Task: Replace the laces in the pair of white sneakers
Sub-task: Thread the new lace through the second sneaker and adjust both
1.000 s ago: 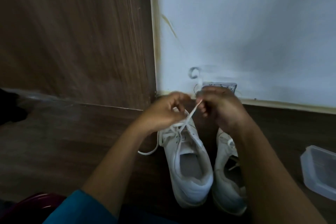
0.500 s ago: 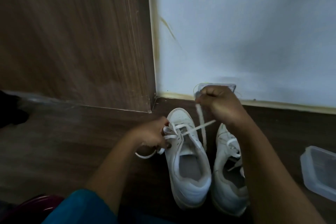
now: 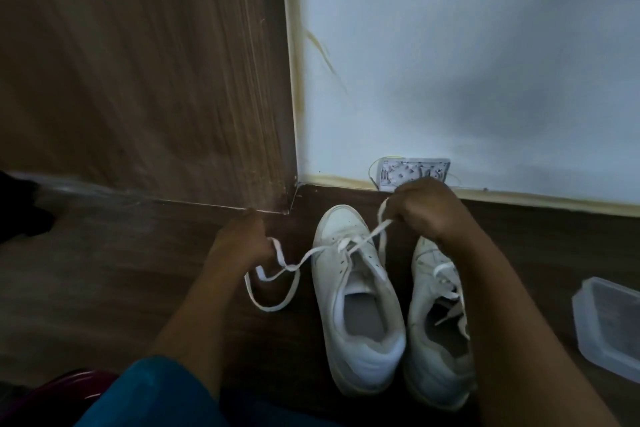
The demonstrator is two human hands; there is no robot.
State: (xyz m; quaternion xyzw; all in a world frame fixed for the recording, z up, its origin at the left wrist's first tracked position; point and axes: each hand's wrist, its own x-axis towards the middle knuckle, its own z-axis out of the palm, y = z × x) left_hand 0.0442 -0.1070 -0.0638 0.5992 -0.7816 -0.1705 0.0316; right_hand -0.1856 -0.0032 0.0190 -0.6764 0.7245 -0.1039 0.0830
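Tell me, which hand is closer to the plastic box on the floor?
Right. The right hand holds the lace above the shoes, left of the plastic box. The left hand holds the other end farther off, beyond both shoes.

Interior corner at floor level. A wood-grain panel (image 3: pixel 138 62) fills the upper left and meets a white wall (image 3: pixel 467 45) at a vertical edge. A yellowish strip (image 3: pixel 554 203) runs along the wall's base, and a yellowish streak (image 3: pixel 323 52) marks the wall near the corner. A pale socket plate (image 3: pixel 412 172), partly hidden, sits low on the wall. Dark wooden floor (image 3: pixel 104 270) lies below. A clear plastic container (image 3: pixel 609 326) rests on the floor at the right edge. A black object (image 3: pixel 20 208), unidentifiable, lies at the left edge, and a maroon rounded object (image 3: pixel 59 392) at the lower left.
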